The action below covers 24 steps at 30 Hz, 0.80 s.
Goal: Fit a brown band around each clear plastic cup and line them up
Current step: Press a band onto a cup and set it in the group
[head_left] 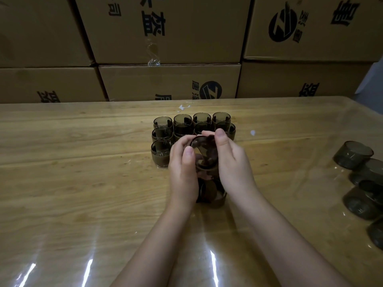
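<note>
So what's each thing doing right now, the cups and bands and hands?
held cup, tilted, between both hands, brown band partly on.
left hand, grips the held cup.
right hand, pinches the brown band.
banded cups, upright, lined up in rows.
bare cups, no bands, bunched at the right.
loose bands, piled under the wrists.

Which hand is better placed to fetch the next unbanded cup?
Right: the unbanded clear plastic cups lie on the side of the right hand; the left hand would need to cross over.
</note>
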Tool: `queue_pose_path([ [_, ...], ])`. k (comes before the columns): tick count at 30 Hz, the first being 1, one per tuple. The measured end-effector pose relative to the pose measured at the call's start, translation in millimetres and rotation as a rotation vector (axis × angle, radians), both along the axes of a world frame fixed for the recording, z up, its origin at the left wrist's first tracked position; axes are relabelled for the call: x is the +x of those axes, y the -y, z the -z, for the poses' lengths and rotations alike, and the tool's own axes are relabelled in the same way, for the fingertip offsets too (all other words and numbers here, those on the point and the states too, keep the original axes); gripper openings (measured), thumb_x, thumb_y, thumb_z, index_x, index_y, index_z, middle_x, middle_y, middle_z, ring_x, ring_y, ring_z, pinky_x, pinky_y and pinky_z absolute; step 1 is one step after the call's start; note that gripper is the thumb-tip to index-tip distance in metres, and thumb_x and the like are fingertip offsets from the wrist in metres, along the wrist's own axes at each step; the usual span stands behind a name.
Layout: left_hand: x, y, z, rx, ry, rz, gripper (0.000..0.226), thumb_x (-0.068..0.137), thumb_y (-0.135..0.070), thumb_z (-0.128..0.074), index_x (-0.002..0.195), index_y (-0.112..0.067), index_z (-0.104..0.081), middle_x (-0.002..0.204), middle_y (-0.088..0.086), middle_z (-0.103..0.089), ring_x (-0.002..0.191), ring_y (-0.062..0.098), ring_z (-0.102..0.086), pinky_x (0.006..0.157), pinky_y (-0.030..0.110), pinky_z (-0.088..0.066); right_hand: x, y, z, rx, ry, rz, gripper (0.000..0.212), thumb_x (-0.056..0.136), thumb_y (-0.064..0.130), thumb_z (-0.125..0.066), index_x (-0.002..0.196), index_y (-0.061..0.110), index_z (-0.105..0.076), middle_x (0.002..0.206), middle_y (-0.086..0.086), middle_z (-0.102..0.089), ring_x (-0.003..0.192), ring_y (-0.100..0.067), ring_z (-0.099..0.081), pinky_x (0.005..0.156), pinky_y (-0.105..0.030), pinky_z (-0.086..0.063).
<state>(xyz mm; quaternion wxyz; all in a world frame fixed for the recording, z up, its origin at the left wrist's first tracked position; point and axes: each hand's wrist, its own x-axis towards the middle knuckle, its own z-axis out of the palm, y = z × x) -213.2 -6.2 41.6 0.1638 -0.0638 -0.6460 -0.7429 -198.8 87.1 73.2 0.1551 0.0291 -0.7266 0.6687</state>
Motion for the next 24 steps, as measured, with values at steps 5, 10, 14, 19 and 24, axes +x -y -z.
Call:
queue_pose_path([
  [5, 0, -1, 3, -0.083, -0.047, -0.053, 0.046, 0.079, -0.066, -0.038, 0.108, -0.036, -0.057, 0.119, 0.015, -0.056, 0.105, 0.035, -0.061, 0.079, 0.066, -0.049, -3, 0, 4, -0.046, 0.002, 0.046, 0.042, 0.102, 0.041, -0.032, 0.110, 0.021, -0.069, 0.084, 0.007, -0.072, 0.073, 0.005, -0.067, 0.051, -0.007, -0.046],
  [10, -1, -2, 3, -0.157, -0.086, -0.097, 0.035, 0.081, -0.064, -0.037, 0.105, -0.044, -0.054, 0.117, 0.004, -0.054, 0.106, 0.031, -0.059, 0.083, 0.064, -0.050, -6, 2, 6, -0.121, 0.020, 0.074, 0.041, 0.103, 0.040, -0.032, 0.098, 0.028, -0.070, 0.079, 0.014, -0.074, 0.072, 0.003, -0.068, 0.052, -0.008, -0.047],
  [14, -1, -2, 3, -0.218, -0.124, -0.122, 0.030, 0.083, -0.061, -0.035, 0.105, -0.047, -0.050, 0.112, -0.016, -0.048, 0.103, 0.025, -0.060, 0.088, 0.047, -0.052, -6, 5, 8, -0.178, 0.014, 0.084, 0.042, 0.103, 0.041, -0.030, 0.097, 0.028, -0.070, 0.082, 0.014, -0.074, 0.075, 0.000, -0.069, 0.052, -0.011, -0.049],
  [19, -1, -1, 3, -0.311, -0.262, -0.155, 0.025, 0.087, -0.048, -0.039, 0.105, -0.036, -0.051, 0.108, -0.007, -0.052, 0.105, -0.009, -0.050, 0.086, 0.005, -0.036, -11, 2, 10, -0.273, 0.100, 0.124, 0.043, 0.104, 0.037, -0.034, 0.091, 0.023, -0.072, 0.081, 0.005, -0.074, 0.077, -0.007, -0.070, 0.054, -0.016, -0.051],
  [24, 3, -9, -8, -0.002, -0.051, 0.088, 0.038, 0.076, -0.059, -0.050, 0.109, -0.040, -0.047, 0.117, -0.004, -0.056, 0.111, 0.023, -0.062, 0.073, 0.041, -0.058, -15, -13, -2, -0.327, 0.166, 0.069, 0.047, 0.101, 0.045, -0.036, 0.087, 0.022, -0.074, 0.089, -0.001, -0.075, 0.088, -0.017, -0.071, 0.064, -0.026, -0.055],
])
